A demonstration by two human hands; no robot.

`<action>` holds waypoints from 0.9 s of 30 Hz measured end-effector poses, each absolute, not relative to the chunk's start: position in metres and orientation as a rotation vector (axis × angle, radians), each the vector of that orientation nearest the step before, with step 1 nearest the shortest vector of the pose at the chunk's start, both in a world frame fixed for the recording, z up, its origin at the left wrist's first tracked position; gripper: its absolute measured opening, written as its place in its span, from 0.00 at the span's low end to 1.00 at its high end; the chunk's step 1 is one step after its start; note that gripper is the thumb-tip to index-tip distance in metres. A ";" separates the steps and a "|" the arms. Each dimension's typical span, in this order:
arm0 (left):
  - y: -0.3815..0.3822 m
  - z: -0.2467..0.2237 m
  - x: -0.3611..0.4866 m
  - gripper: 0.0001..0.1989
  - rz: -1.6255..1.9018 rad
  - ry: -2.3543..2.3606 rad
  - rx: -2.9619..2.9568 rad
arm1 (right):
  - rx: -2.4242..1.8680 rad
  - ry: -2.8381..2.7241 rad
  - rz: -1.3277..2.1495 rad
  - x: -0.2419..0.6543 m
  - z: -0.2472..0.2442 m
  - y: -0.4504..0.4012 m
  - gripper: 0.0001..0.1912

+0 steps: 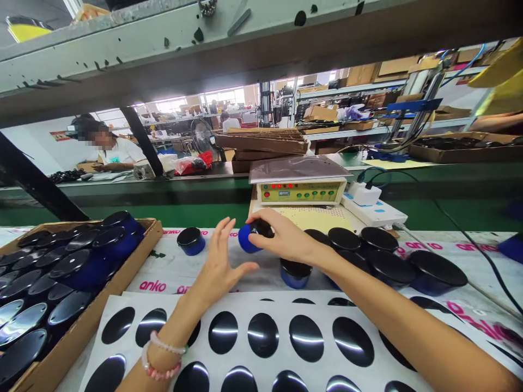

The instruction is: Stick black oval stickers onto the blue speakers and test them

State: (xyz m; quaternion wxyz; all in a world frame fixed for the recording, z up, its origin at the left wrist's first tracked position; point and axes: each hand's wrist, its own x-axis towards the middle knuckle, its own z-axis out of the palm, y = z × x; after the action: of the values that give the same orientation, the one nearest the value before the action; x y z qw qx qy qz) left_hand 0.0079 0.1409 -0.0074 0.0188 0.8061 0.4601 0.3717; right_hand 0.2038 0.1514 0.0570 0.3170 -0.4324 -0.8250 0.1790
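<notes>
My right hand (pixel 281 234) is closed around a round blue part with a black top (pixel 246 238), holding it tilted above the table. To its left, my left hand (pixel 223 261) is open, fingers raised and thumb stretched toward the held part without touching it. Another blue part with a black top (pixel 191 241) stands upright on the table beyond my left hand. Below my right wrist stands one more such part (pixel 295 273). Under my forearms lies a white sheet with rows of glossy black oval stickers (pixel 263 335).
A cardboard box (pixel 157 231) full of blue-black parts stands at left. More parts (pixel 384 267) cluster at right. A control box (pixel 302 191) and a white power strip (pixel 373 209) with cables sit behind. A shelf beam (pixel 245 38) hangs overhead. A person (pixel 118 149) sits far left.
</notes>
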 end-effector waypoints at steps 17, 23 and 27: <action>0.129 -0.004 0.020 0.40 0.965 1.265 2.379 | -1.246 -2.090 0.657 0.182 0.040 0.138 0.13; 0.134 -0.004 0.010 0.48 0.729 1.336 2.374 | -1.258 -2.365 0.612 0.189 0.049 0.130 0.28; 0.139 0.000 -0.001 0.37 0.622 1.430 2.374 | -1.342 -2.583 0.432 0.210 0.079 0.132 0.32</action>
State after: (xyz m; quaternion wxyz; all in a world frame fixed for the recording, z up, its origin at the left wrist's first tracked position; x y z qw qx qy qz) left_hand -0.0011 0.1390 -0.0002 0.1500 0.8264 0.4976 0.2165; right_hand 0.2097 0.1322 0.0792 0.0993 -0.4537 -0.8735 0.1461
